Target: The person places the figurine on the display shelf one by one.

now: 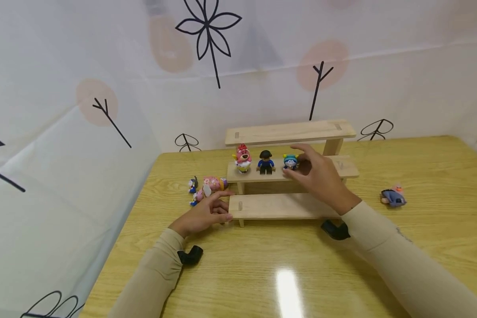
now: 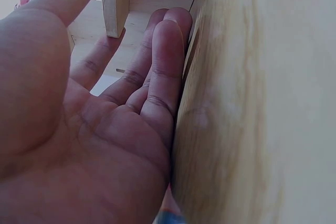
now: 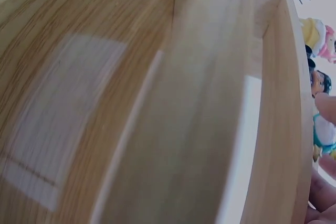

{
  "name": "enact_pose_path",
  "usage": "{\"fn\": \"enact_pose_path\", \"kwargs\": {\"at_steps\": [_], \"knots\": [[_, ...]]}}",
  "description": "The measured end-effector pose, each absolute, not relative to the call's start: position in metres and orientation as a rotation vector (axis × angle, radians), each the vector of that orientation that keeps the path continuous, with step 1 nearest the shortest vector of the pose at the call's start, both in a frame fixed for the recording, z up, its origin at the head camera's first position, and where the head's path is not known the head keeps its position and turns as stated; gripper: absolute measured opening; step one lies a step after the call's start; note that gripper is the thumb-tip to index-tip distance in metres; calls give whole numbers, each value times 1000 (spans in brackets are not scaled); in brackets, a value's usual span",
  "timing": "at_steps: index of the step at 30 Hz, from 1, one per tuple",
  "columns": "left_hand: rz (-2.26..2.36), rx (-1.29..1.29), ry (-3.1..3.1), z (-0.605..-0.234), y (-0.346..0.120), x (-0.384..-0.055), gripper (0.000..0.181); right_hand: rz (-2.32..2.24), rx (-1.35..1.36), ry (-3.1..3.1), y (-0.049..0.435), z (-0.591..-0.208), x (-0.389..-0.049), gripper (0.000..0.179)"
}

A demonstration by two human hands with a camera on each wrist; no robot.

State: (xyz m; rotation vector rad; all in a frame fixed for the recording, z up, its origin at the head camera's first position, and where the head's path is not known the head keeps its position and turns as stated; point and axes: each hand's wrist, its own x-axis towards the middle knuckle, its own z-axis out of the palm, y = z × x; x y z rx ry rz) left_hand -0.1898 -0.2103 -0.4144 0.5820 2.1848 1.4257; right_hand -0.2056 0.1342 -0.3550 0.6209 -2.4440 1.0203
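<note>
A three-tier wooden shelf (image 1: 278,205) stands on the table. My left hand (image 1: 202,216) holds the left end of its lowest board between thumb and index finger; in the left wrist view the other fingers lie beside the wood. My right hand (image 1: 322,176) is at the middle board, where thumb and index finger pinch a small figurine (image 1: 290,161) with a teal horned cap. Left of it on that board stand a dark-haired toy figure (image 1: 265,162) in a blue top and a pink bear figurine (image 1: 243,158). The right wrist view shows the horned figurine (image 3: 324,129) partly between fingertips.
Several small toys, among them a pink figurine (image 1: 212,183), lie on the table left of the shelf. A grey and pink toy (image 1: 393,196) lies to the right. Behind hangs a patterned white cloth (image 1: 262,101). Black wrist-mounted pieces (image 1: 190,255) stick out from both sleeves.
</note>
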Motion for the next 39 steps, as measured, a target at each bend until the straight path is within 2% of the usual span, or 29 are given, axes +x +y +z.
{"fn": "enact_pose_path", "kwargs": {"at_steps": [5, 14, 24, 39], "knots": [[1422, 574, 2182, -415, -210, -189, 67, 1051, 620, -2469, 144, -355, -201, 63], [1412, 566, 2189, -415, -210, -189, 67, 1041, 574, -2485, 162, -353, -184, 40], [1411, 558, 2205, -415, -210, -190, 68, 939, 479, -2412, 196, -355, -176, 29], [1416, 538, 2200, -415, -210, -189, 68, 1011, 186, -2564, 273, -361, -176, 39]]}}
